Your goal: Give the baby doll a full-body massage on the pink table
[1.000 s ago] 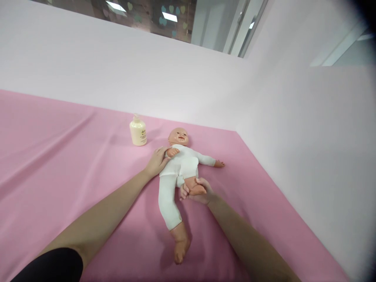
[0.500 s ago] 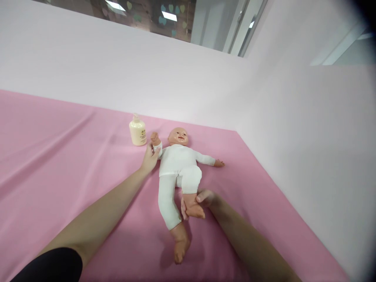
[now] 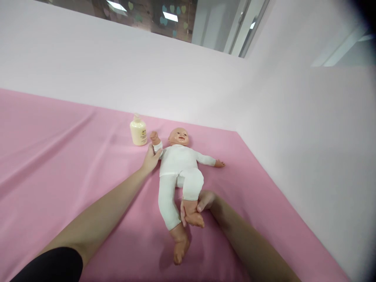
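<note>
Now the left hand [image 3: 150, 159] grips the doll's [image 3: 179, 164] raised arm (fingers curled round it); the right hand [image 3: 202, 203] clasps the bent leg's foot, thumb on top.

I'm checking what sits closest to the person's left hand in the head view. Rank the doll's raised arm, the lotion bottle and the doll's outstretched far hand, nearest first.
1. Doll's raised arm: touched by the left hand.
2. Lotion bottle: just beyond the hand, slightly left.
3. Doll's far hand: across the body, to the right.
</note>
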A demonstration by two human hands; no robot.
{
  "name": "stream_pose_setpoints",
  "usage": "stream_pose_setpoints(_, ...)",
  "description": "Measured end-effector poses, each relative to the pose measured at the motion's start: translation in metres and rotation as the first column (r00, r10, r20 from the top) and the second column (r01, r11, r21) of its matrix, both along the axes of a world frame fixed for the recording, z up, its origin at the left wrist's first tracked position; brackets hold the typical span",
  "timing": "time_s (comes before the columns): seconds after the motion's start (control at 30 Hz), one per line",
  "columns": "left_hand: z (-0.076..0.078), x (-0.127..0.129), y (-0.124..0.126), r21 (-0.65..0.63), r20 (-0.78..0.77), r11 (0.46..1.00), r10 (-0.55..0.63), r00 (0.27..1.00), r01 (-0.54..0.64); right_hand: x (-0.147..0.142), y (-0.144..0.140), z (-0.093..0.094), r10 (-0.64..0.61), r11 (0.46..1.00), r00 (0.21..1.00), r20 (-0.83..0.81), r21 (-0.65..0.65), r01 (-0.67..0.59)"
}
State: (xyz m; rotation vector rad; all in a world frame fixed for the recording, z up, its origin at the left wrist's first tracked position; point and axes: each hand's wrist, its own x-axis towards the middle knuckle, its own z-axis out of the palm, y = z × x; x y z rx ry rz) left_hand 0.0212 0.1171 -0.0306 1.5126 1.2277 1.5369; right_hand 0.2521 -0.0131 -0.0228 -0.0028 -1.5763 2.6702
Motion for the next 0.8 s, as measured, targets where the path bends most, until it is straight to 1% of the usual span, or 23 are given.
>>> stream_pose_setpoints(0.1, -0.001, 0.000, 0.001, 0.014, -0.004, 1.000, 0.008, 1.000, -0.008, 0.000, 0.001, -0.003, 0.011, 1.000, 1.000, 0.011, -0.006, -0.011)
stream_pose_setpoints(0.33, -0.003, -0.002, 0.004, 0.073, -0.010, 0.996, 0.043, 0.999, -0.042, 0.000, 0.000, -0.001, 0.004, 1.000, 1.000, -0.014, -0.015, -0.004)
stream_pose_setpoints(0.43, -0.003, -0.002, 0.002, 0.116, -0.035, 0.992, 0.053, 0.998, -0.048, 0.002, 0.000, -0.008, -0.031, 0.996, 0.998, -0.056, -0.081, 0.026)
stream_pose_setpoints(0.53, 0.000, 0.000, -0.002, 0.224, -0.127, 0.974, 0.048, 0.991, -0.018, 0.004, 0.002, -0.018, -0.080, 0.983, 0.985, -0.153, -0.177, 0.052)
stream_pose_setpoints(0.63, 0.005, 0.001, -0.009, 0.356, -0.284, 0.932, 0.045, 0.958, 0.062, 0.006, 0.005, -0.020, -0.171, 0.970, 0.957, -0.235, -0.211, 0.121)
stream_pose_setpoints(0.7, 0.008, 0.002, -0.013, 0.405, -0.401, 0.905, 0.047, 0.915, 0.131, 0.007, 0.006, -0.015, -0.272, 0.949, 0.931, -0.244, -0.226, 0.219)
stream_pose_setpoints(0.73, 0.009, 0.002, -0.015, 0.413, -0.457, 0.895, 0.043, 0.889, 0.168, 0.007, 0.006, -0.011, -0.340, 0.927, 0.913, -0.226, -0.242, 0.286)
stream_pose_setpoints(0.8, 0.011, 0.002, -0.019, 0.406, -0.554, 0.882, 0.030, 0.832, 0.239, 0.007, 0.006, -0.003, -0.480, 0.857, 0.866, -0.143, -0.287, 0.428)
